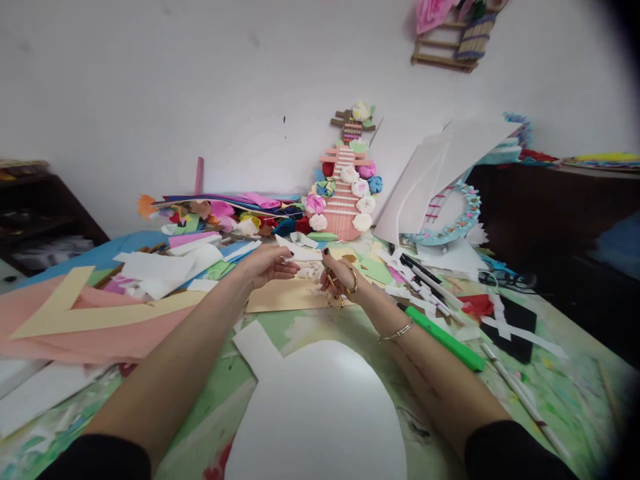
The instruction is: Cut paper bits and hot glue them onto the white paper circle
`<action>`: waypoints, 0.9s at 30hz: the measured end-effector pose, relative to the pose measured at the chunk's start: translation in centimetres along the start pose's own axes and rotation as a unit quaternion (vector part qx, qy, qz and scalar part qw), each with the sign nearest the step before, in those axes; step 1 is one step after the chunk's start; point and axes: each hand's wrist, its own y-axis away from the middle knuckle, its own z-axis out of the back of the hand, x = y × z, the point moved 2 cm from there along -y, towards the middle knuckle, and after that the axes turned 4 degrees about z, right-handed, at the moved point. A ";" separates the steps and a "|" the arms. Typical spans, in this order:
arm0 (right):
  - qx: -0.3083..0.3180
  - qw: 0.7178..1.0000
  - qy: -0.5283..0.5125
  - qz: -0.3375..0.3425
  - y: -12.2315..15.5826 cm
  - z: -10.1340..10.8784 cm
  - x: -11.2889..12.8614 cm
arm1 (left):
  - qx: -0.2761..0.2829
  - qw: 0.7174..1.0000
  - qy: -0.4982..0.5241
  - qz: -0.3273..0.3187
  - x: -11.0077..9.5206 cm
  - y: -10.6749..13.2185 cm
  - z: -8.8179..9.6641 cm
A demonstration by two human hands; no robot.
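My right hand (339,272) is closed through the gold handles of a small pair of scissors (336,291), held above a tan paper sheet (285,295). My left hand (269,263) reaches toward it with fingers pinched on a small white paper scrap (291,259). More white scraps (306,272) lie between the two hands. A large rounded white paper cutout (320,413) lies on the table close to me, between my forearms. A thin bracelet (396,331) circles my right wrist.
Pink and cream paper sheets (90,320) spread at left. A green marker (445,339), black pens (420,268) and white sticks (520,393) lie at right. A pink guitar-shaped craft with paper flowers (345,193) leans on the wall beside white sheets (430,173) and colourful paper piles (225,210).
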 end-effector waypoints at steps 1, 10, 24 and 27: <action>0.005 1.000 0.006 -0.010 0.1 -0.2 -0.1 | -0.001 1.000 -0.005 0.018 0.2 -0.2 0.1; -0.006 0.998 0.032 -0.047 1.0 -0.6 -0.6 | -0.020 1.000 -0.001 0.022 2.1 -2.1 0.3; 0.070 0.987 -0.124 -0.079 1.4 -0.2 0.0 | -0.006 0.999 0.028 -0.034 1.7 -2.0 1.5; 0.088 0.991 -0.076 -0.070 1.8 -0.9 0.4 | 0.000 0.998 0.033 -0.054 1.8 -1.9 1.0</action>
